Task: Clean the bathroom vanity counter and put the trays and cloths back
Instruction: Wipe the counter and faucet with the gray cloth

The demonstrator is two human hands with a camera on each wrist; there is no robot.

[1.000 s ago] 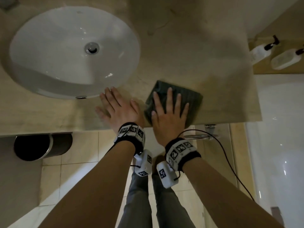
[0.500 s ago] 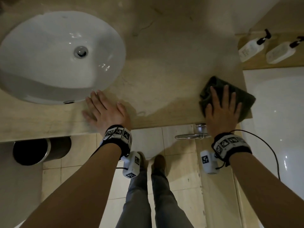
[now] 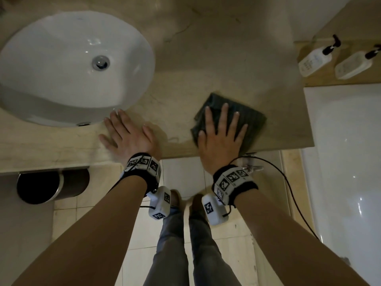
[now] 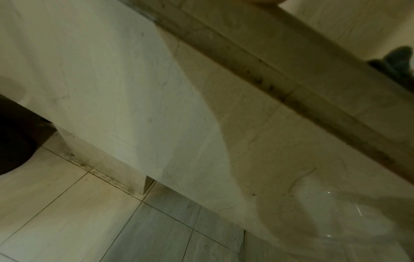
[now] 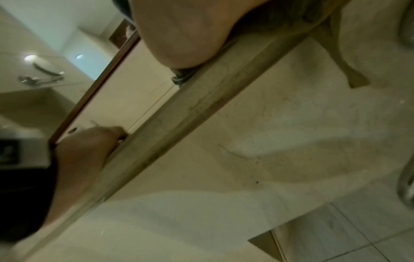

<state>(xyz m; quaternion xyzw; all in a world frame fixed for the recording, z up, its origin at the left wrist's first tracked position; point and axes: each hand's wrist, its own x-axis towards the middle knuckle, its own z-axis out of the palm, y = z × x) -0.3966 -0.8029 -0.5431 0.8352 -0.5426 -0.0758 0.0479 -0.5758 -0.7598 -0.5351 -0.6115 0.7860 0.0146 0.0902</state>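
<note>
Beige marble made the vanity counter point(image 3: 216, 65), and its front edge ran across the head view above a floor of pale tiles point(image 3: 99, 207). On the left part of the counter sat a white oval sink point(image 3: 51, 65) with a metal drain point(image 3: 100, 62) in the middle. On the right part, close to the front edge, lay a dark green cloth point(image 3: 247, 118), folded flat, and one corner of it reached over the edge. The right hand point(image 3: 221, 139) was pressed flat on this cloth, with the fingers straight and spread, so it gripped nothing. The left hand point(image 3: 128, 137) lay flat on the bare counter just beside the near rim of the sink, also with straight fingers and holding nothing. Both wrists carried black bands with white marker tags and a small white camera box under them. At the right a white bathtub point(image 3: 346, 162) stood next to the counter, and on a ledge behind it lay two white pump bottles point(image 3: 315, 60) with black heads. Under the counter at the left stood a dark round bin point(image 3: 51, 185). The left wrist view showed only the counter front, the floor and a bit of the cloth point(image 4: 398, 63)
</note>
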